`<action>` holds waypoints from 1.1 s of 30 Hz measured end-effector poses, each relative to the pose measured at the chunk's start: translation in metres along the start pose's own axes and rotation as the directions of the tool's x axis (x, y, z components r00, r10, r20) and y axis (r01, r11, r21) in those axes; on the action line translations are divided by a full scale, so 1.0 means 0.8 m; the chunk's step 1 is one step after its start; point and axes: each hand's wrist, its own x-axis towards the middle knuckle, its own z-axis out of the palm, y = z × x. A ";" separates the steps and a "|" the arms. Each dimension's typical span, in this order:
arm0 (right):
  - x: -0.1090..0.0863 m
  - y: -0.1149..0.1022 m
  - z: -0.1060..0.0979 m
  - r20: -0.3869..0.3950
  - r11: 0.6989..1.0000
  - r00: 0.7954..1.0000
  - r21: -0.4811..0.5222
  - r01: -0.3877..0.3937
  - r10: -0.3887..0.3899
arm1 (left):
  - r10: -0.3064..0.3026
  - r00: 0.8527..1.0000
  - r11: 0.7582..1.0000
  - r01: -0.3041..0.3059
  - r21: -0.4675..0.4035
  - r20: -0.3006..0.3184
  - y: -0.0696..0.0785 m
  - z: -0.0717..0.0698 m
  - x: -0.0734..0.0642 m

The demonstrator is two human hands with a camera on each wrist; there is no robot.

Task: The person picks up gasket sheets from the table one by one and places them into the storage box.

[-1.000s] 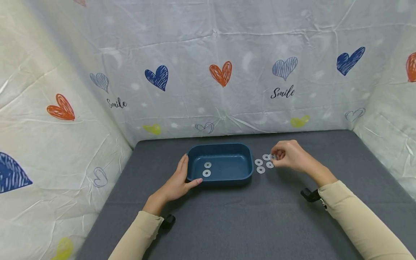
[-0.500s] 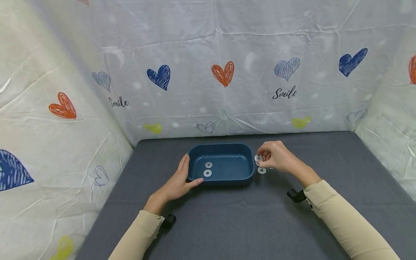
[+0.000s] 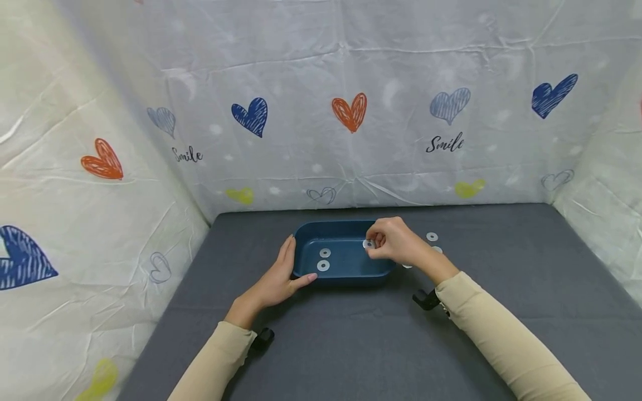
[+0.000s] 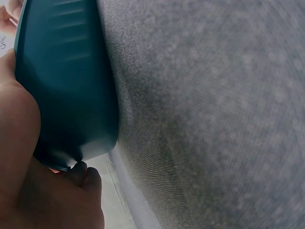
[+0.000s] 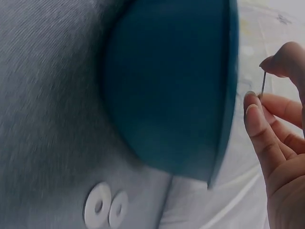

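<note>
A dark blue rectangular tray (image 3: pixel 346 273) sits on the grey tabletop. My left hand (image 3: pixel 273 281) holds its left end, thumb on the front rim and fingers along the side wall; the left wrist view shows this grip on the tray (image 4: pixel 71 95) close up. Two flat washers, one farther washer (image 3: pixel 325 253) and one nearer washer (image 3: pixel 323 265), lie inside at the left. Over the tray's right part, my right hand (image 3: pixel 396 242) pinches another washer (image 3: pixel 369 244) between thumb and fingertips. That washer (image 5: pixel 263 85) appears edge-on in the right wrist view, above the rim.
Right of the tray, more washers lie on the grey cloth, such as a far washer (image 3: pixel 432 236) and one partly covered by my forearm, a washer (image 3: pixel 437 249). A white curtain (image 3: pixel 301 156) printed with hearts hangs behind the table. Black wrist cameras (image 3: pixel 426 299) stick out below the sleeves.
My right hand has moved left from the washers beside the tray to above the tray, carrying the pinched washer. My left hand keeps its place on the tray. The head view has shifted slightly.
</note>
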 end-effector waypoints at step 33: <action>0.077 0.006 0.100 0.086 0.958 0.964 -0.168 -0.234 0.250 | -0.021 1.000 1.000 0.021 -0.003 0.008 0.004 -0.001 -0.004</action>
